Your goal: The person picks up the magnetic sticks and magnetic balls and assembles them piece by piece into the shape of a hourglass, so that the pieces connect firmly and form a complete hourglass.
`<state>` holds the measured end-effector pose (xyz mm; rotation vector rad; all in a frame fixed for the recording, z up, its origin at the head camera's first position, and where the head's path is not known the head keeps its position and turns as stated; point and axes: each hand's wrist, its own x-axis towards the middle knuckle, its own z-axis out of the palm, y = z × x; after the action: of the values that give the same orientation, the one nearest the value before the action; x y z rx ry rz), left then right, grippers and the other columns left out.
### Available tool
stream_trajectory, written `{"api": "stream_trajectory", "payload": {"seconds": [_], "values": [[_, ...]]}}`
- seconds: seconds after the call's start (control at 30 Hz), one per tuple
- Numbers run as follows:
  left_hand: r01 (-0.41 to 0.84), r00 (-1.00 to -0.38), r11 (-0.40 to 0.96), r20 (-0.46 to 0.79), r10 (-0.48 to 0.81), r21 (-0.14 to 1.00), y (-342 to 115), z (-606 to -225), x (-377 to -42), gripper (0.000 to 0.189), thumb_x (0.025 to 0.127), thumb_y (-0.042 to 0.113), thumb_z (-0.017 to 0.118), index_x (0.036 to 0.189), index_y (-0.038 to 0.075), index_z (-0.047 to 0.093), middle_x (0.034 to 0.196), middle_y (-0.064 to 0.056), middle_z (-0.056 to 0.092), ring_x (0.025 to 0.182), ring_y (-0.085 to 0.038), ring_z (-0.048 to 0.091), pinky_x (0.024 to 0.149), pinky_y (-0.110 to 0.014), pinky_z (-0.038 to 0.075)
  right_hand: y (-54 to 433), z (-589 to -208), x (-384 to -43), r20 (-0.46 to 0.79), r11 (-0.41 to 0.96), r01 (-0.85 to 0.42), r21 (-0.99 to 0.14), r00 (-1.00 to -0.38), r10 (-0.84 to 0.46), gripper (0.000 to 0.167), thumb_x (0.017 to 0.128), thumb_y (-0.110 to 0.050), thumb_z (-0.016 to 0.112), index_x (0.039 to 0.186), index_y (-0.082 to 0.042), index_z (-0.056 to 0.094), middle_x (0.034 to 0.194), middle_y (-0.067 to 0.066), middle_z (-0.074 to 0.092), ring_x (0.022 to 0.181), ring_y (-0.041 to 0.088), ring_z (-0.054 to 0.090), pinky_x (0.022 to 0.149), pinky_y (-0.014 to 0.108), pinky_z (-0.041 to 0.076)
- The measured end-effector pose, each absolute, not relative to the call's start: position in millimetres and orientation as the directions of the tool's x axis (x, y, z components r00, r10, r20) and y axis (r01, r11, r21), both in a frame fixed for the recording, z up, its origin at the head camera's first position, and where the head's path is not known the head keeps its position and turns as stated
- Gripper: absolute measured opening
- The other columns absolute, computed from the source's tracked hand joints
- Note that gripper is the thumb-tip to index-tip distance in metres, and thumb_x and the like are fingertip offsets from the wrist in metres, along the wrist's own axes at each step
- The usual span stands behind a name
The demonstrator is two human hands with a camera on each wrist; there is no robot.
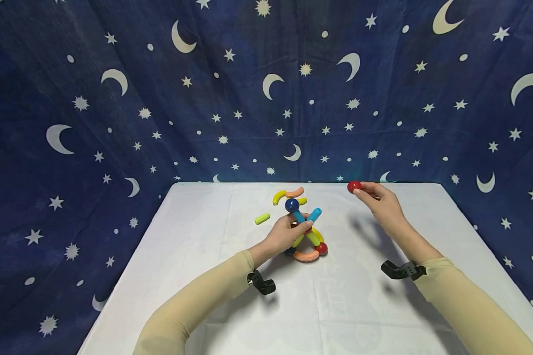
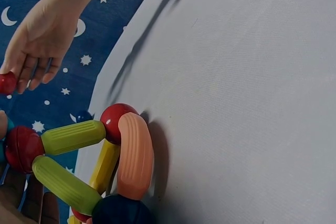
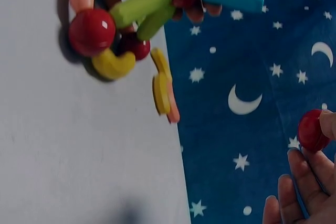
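Observation:
A ball-and-stick model [image 1: 313,238] stands on the white table, and my left hand [image 1: 284,235] grips it near the red ball [image 2: 22,149] at its top joint. Lime sticks [image 2: 73,137] slope from that joint to a base of balls joined by curved sticks, among them a peach one [image 2: 135,156]. Above the joint two light blue sticks point upward; one bears a dark blue ball [image 1: 291,205], while the other stick [image 1: 314,214] has a bare end. Off to the right, raised over the table's far side, my right hand [image 1: 385,209] pinches a loose red ball [image 1: 354,187] between thumb and fingers.
Behind the model lie a curved yellow stick [image 1: 279,197], a curved peach stick [image 1: 295,193] and a yellow stick [image 1: 302,201]. A short lime stick [image 1: 262,218] lies to its left. A dark blue curtain [image 1: 248,88] with moons and stars surrounds the table [image 1: 195,236].

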<state>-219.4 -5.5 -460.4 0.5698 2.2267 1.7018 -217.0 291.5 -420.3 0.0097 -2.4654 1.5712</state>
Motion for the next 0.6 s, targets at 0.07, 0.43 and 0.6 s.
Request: {"api": "stream_trajectory", "payload": {"seconds": [0.07,0.43,0.6], "values": [[0.135,-0.882,0.228,0.013,0.47,0.964,-6,-461,-220,0.03,0.101,0.036,0.066,0.125,0.018,0.069,0.102,0.002,0.074,0.094,-0.016,0.062,0.081,-0.032,0.049,287,-419,-216,0.184,0.423,-0.125,-0.897,-0.978,0.1,0.061,0.097,-0.048,0.068,0.138,-0.003,0.059,0.118,0.001,0.062,0.104,0.01,0.055,0.081,0.017,0.045],[0.107,-0.881,0.215,-0.007,0.472,0.971,-6,-461,-221,0.03,0.102,0.035,0.066,0.126,0.017,0.069,0.106,0.001,0.073,0.099,-0.017,0.063,0.089,-0.036,0.049,266,-415,-207,0.203,0.43,-0.178,-0.885,-0.979,0.012,0.053,0.099,-0.043,0.068,0.136,-0.006,0.063,0.123,0.009,0.063,0.107,0.015,0.057,0.083,0.022,0.048],[0.107,-0.882,0.215,-0.008,0.472,0.971,-6,-461,-220,0.033,0.102,0.036,0.065,0.127,0.015,0.068,0.107,0.001,0.072,0.097,-0.017,0.062,0.086,-0.035,0.048,257,-414,-203,0.225,0.405,-0.222,-0.887,-0.973,-0.04,0.047,0.099,-0.037,0.069,0.133,-0.005,0.064,0.12,0.009,0.064,0.102,0.013,0.061,0.083,0.019,0.049]]}}
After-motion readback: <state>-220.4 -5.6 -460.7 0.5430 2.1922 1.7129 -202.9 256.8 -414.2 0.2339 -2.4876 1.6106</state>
